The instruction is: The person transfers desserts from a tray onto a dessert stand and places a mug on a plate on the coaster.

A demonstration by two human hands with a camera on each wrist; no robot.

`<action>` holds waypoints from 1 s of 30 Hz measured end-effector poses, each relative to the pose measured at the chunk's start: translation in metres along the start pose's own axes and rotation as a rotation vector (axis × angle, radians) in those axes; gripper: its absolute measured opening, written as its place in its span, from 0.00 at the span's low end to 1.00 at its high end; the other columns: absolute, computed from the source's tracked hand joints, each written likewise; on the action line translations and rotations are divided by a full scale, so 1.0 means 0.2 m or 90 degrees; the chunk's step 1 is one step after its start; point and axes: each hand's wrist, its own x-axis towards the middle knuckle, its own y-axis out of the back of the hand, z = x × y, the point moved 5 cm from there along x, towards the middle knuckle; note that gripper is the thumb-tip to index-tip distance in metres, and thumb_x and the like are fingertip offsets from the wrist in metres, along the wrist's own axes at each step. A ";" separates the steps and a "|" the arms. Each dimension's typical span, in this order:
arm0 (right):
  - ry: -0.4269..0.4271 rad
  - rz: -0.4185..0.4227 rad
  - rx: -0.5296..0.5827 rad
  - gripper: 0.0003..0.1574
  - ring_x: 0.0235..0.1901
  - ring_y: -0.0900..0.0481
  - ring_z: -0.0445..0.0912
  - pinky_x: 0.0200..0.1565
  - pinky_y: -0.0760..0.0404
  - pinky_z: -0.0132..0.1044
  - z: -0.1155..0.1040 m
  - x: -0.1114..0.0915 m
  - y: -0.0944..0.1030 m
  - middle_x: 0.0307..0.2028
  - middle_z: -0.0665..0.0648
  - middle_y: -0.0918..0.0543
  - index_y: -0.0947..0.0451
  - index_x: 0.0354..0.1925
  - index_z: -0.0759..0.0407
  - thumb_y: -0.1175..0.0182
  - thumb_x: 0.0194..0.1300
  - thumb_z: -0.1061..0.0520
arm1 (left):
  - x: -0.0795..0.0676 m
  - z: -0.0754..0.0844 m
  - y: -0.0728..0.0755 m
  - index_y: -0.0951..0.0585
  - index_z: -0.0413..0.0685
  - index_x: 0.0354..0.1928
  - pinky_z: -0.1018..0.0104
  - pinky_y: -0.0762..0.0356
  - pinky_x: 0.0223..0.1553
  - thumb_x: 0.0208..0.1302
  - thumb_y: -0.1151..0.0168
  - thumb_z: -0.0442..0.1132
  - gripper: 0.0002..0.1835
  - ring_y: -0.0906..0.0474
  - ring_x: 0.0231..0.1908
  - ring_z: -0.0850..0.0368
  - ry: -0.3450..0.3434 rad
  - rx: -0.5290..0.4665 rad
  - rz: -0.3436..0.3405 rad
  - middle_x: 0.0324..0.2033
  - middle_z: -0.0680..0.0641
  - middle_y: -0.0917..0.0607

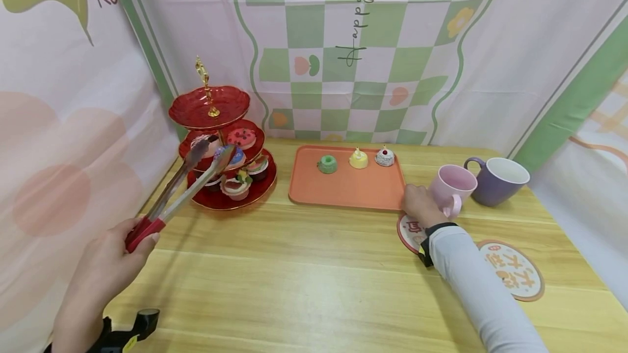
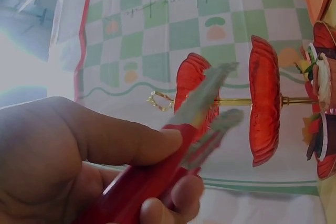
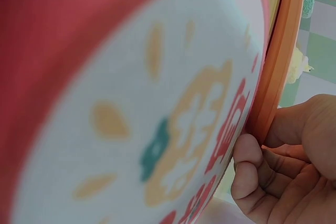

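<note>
My left hand (image 1: 100, 268) grips red-handled metal tongs (image 1: 188, 192), whose tips stand apart in front of a three-tier red stand (image 1: 211, 116). In the left wrist view the thumb lies along the red handle of the tongs (image 2: 142, 187). Cupcakes and a pink-topped cake (image 1: 241, 138) sit on the stand's lower tiers; its top tier is bare. At the front right corner of an orange tray (image 1: 338, 192), my right hand (image 1: 423, 205) pinches the rim. The tray carries a green ring cake (image 1: 327, 164), a yellow cake (image 1: 359, 159) and a speckled white cake (image 1: 385, 157).
A pink mug (image 1: 448, 187) stands close beside the right hand, with a purple mug (image 1: 497, 184) behind it. One round coaster (image 1: 409, 230) lies under the right wrist, another coaster (image 1: 512, 271) further right. A patterned cloth (image 1: 343, 91) hangs behind the wooden table (image 1: 304, 277).
</note>
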 end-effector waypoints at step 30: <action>-0.001 -0.003 0.001 0.07 0.25 0.29 0.55 0.27 0.29 0.43 0.00 0.00 0.00 0.23 0.62 0.27 0.27 0.32 0.71 0.49 0.54 0.67 | 0.20 0.26 -0.32 0.25 0.31 0.50 0.61 0.34 0.24 0.59 0.37 0.36 0.20 0.31 0.24 0.53 -0.110 -0.057 -0.058 0.29 0.44 0.22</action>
